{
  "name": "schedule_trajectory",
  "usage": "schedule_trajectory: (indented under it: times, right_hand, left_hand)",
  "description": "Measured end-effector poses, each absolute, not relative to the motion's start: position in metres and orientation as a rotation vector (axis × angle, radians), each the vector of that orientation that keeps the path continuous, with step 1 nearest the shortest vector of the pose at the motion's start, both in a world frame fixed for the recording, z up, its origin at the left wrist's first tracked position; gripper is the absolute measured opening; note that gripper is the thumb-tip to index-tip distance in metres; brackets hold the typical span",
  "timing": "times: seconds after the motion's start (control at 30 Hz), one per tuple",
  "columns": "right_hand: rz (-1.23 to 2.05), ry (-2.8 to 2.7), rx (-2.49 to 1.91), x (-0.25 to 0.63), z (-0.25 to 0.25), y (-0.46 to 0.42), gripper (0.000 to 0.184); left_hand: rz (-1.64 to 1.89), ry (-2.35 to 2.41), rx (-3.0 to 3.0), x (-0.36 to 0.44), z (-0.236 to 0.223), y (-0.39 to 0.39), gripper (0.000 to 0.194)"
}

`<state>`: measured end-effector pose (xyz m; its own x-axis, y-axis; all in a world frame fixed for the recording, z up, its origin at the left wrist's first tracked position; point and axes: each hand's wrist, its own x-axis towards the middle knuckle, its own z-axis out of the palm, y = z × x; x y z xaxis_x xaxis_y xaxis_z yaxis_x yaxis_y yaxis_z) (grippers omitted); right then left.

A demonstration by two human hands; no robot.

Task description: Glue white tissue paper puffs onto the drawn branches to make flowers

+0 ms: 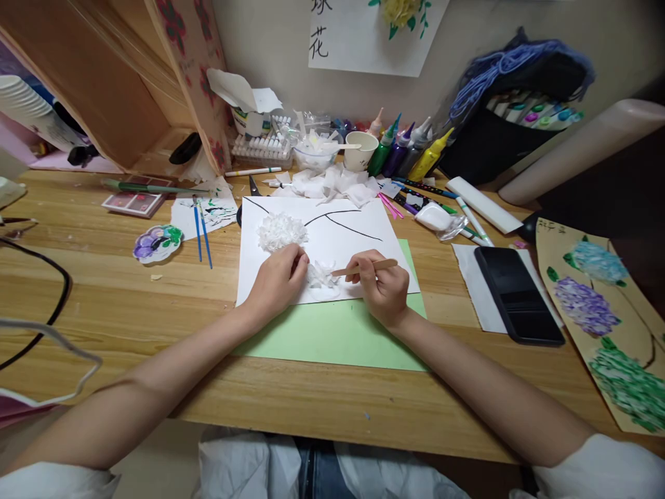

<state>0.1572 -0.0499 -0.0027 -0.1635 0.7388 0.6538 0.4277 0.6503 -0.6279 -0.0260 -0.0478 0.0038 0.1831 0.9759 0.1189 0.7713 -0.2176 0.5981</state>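
Nearest lies a green sheet, partly under a white sheet on the wooden desk. At the white sheet's near edge, the right hand pinches a flat wooden craft stick between thumb and fingers, its tip at a small cluster of torn white tissue. The left hand rests just beside that cluster, fingers curled in and thumb against them; whether it grips a scrap I cannot tell. This cluster looks low and sparse, so it seems only partly built. Farther up, a fuller round tissue cluster appears finished in shape. Black branch lines are already drawn. Both clusters are white, with no paint visible on them. Beyond the sheet lie loose tissue pieces, and behind them a paper cup and squeeze paint bottles.
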Motion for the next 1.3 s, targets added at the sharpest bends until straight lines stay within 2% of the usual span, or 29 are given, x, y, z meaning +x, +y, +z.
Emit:
schedule_trajectory:
  times: [0.27,0.53,0.77,1.03,1.3]
  right_hand:
    - [0.337,-1.753,-1.046,0.152,0.000,-0.046,0.032]
    - [0.352,-1.676,-0.858,0.162,-0.004,-0.054,0.032]
    - [0.170,-1.893,-0.587,0.163,-0.001,-0.056,0.023]
    - [0.143,-1.923,-0.504,0.166,-0.001,-0.059,0.025]
    - [0.105,-1.947,-0.603,0.164,0.000,-0.056,0.022]
  left_hand:
    - [0.675,1.650,2.089,-0.026,0.004,-0.047,0.018]
    - [0.669,1.655,2.095,-0.026,0.004,-0.048,0.018]
    - [0.679,1.646,2.105,-0.026,0.003,-0.048,0.017]
    - [0.689,1.623,2.115,-0.027,0.002,-0.048,0.016]
    - [0.679,1.620,2.119,-0.027,0.001,-0.048,0.017]
